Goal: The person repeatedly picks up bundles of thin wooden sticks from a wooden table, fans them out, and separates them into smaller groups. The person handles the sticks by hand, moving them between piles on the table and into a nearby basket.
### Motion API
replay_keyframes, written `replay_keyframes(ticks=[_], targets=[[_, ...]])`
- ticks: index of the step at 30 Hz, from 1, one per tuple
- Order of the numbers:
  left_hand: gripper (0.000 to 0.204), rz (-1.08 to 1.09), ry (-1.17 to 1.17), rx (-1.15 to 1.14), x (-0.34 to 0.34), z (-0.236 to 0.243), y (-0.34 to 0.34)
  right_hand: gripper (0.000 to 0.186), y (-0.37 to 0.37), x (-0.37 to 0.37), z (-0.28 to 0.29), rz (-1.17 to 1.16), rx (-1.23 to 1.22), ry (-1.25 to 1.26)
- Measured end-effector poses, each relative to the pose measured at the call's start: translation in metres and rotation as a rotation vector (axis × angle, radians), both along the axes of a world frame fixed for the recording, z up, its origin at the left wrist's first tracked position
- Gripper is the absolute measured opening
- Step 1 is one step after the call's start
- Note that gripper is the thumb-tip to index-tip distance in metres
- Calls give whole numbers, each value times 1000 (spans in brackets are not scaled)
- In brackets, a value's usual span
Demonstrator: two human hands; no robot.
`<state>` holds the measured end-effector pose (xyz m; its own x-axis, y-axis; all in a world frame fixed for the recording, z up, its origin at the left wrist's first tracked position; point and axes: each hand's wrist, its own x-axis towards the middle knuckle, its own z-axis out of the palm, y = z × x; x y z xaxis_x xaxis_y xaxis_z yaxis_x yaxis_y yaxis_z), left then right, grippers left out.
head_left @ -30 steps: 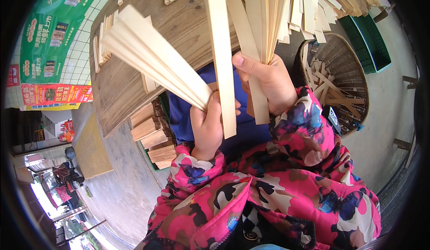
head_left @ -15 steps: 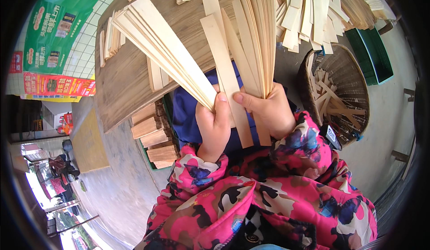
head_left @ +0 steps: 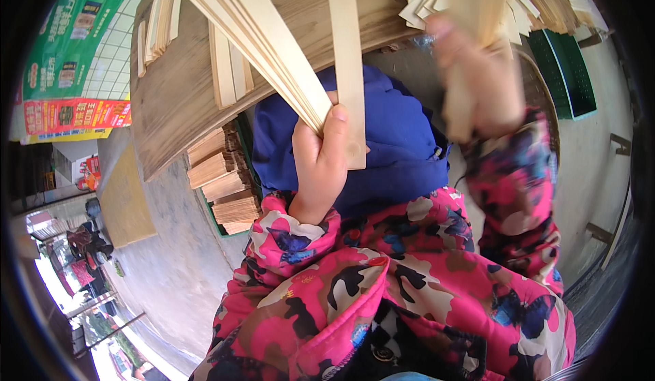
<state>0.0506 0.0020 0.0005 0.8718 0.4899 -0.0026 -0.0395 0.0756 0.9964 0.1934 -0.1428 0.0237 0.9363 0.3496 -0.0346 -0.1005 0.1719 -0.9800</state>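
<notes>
My left hand [head_left: 321,156] is closed on a fan of pale, thin wooden strips [head_left: 252,47] that point up and left, plus one more upright strip [head_left: 348,53] beside them. My right hand [head_left: 488,88], smeared by motion, is at the upper right, closed on a bundle of similar strips [head_left: 477,2] in front of loose strips on the board. Behind my left hand lies bunched blue cloth [head_left: 396,128] over my lap.
A wooden board [head_left: 170,108] holds small piles of strips [head_left: 160,30]. Below it sits a crate [head_left: 225,231] of stacked slats [head_left: 225,186]. At right are a green crate [head_left: 566,81] and a woven basket [head_left: 549,128], mostly hidden by my right arm. Posters [head_left: 71,40] hang at left.
My right hand has moved up and right with its bundle, away from my left hand, uncovering more blue cloth. My left hand keeps its strips, including the separate upright one.
</notes>
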Motion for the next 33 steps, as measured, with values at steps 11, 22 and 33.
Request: replay_keyframes(ticks=[11,22,33], targets=[[28,-172,15,-101,-7,1,-2,17,28,-53,-15,125,266,339],[43,-328,-3,-163,-9,2,-3,12,26,-66,-18,230,589,483],[14,-41,-155,222,-4,5,-16,11,15,-71,-16,139,359,293]])
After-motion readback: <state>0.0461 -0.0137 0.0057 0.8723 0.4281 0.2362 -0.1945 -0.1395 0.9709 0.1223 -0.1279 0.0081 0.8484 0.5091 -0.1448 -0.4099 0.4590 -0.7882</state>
